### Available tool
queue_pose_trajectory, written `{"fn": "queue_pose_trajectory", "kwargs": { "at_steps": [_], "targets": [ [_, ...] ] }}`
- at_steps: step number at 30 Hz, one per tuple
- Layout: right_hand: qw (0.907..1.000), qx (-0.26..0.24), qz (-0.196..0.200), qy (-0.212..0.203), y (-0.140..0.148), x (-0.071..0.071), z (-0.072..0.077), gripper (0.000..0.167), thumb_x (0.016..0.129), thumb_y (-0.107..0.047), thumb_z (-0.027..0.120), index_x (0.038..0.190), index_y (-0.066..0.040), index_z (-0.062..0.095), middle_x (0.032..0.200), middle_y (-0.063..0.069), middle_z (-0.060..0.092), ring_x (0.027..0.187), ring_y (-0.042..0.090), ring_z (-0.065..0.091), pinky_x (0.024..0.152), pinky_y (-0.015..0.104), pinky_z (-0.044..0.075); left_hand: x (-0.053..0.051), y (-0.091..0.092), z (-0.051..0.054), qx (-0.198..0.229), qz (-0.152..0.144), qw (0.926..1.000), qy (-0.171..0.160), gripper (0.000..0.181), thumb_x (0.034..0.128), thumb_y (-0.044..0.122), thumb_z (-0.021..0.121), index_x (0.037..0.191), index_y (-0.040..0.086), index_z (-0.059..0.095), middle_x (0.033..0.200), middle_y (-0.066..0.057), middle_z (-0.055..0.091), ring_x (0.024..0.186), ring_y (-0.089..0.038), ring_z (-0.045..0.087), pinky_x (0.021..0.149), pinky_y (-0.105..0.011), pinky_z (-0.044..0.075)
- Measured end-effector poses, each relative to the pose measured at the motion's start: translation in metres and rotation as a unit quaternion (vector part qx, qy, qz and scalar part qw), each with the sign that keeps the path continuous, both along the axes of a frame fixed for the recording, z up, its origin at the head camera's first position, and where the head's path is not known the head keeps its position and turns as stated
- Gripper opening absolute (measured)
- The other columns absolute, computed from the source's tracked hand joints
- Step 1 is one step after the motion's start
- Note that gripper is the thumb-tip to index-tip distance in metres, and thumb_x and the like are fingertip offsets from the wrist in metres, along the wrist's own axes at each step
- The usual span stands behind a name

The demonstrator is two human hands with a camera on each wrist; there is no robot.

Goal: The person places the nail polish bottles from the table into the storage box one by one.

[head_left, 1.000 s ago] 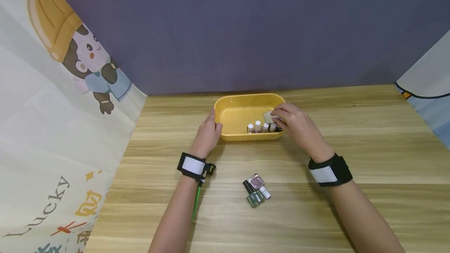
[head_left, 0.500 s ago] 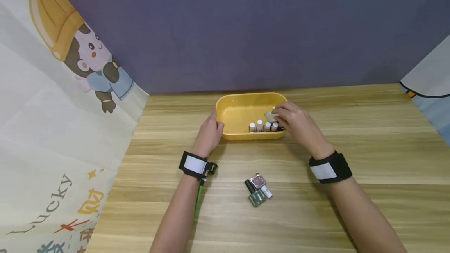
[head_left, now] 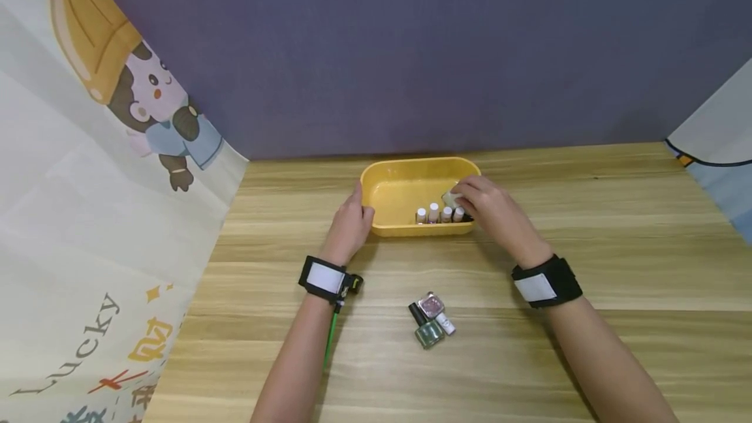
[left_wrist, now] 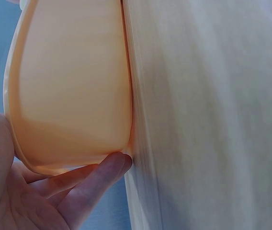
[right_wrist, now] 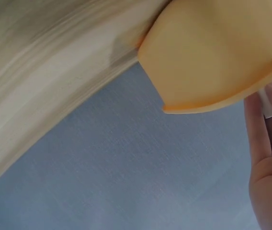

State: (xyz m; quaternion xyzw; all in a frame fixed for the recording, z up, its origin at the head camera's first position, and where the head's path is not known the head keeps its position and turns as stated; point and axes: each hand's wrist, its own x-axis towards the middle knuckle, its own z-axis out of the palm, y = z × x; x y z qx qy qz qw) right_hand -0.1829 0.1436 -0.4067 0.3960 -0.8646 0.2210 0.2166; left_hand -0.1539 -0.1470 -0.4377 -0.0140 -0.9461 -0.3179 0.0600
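Observation:
A yellow plastic basket (head_left: 388,230) stands on the table, its left end held by my left hand (head_left: 348,224). In the left wrist view, the left fingers (left_wrist: 100,179) press against the basket's outer wall, near the tabletop. Over the basket's right end, my right hand (head_left: 496,214) pinches a pale nail polish bottle (head_left: 450,199) by its white cap (right_wrist: 268,106). Several white-capped nail polish bottles (head_left: 433,213) stand along the near wall inside, partly hidden by that wall. Something dark beside them is mostly covered by the right hand.
Nearer on the table lie a green nail polish bottle (head_left: 429,333) with a black cap and a glittery pink one (head_left: 431,305) with a white cap, touching each other. A dark blue-purple panel (head_left: 411,51) rises behind the table. A printed curtain (head_left: 117,214) hangs at the left.
The right hand has lowered slightly into the basket with the pale nail polish bottle, which has turned a little. The left hand keeps its hold on the basket.

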Motion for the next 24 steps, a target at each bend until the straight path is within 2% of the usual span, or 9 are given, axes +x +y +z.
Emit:
{"fn": "queue_pose_trajectory", "kwargs": {
  "at_steps": [5,14,24],
  "targets": [
    [1.0,0.003,-0.003,-0.002,-0.001,-0.0001,-0.0023,0.019,0.084,0.005,0.073,0.103,0.005,0.071,0.101,0.016,0.066,0.092,0.028,0.065,0.077,0.038,0.057,0.0002,-0.0001,-0.0008,0.0,0.001,1.0,-0.002,0.063,0.0998,0.018,0.043,0.156,-0.004,0.022,0.125,-0.02,0.059,0.058,-0.017,0.046,0.055,-0.03,0.044],
    [0.9999,0.01,-0.01,-0.004,-0.0024,-0.0024,-0.0066,0.017,0.086,0.002,0.071,0.103,0.004,0.07,0.102,0.015,0.067,0.096,0.027,0.064,0.081,0.038,0.057,0.0005,-0.0002,0.0002,0.0,0.0,1.0,-0.002,0.063,0.1004,0.017,0.043,0.156,-0.002,0.02,0.12,-0.019,0.06,0.062,-0.019,0.048,0.057,-0.031,0.044],
    [0.9999,-0.007,-0.014,-0.006,-0.0047,-0.0041,-0.008,0.017,0.085,0.003,0.073,0.102,0.004,0.071,0.1,0.015,0.067,0.094,0.028,0.063,0.08,0.039,0.057,0.0003,0.0001,0.0004,0.0,0.001,1.0,-0.001,0.063,0.1,0.016,0.044,0.156,-0.003,0.021,0.134,-0.02,0.057,0.063,-0.019,0.048,0.058,-0.03,0.045]
  ]
}}
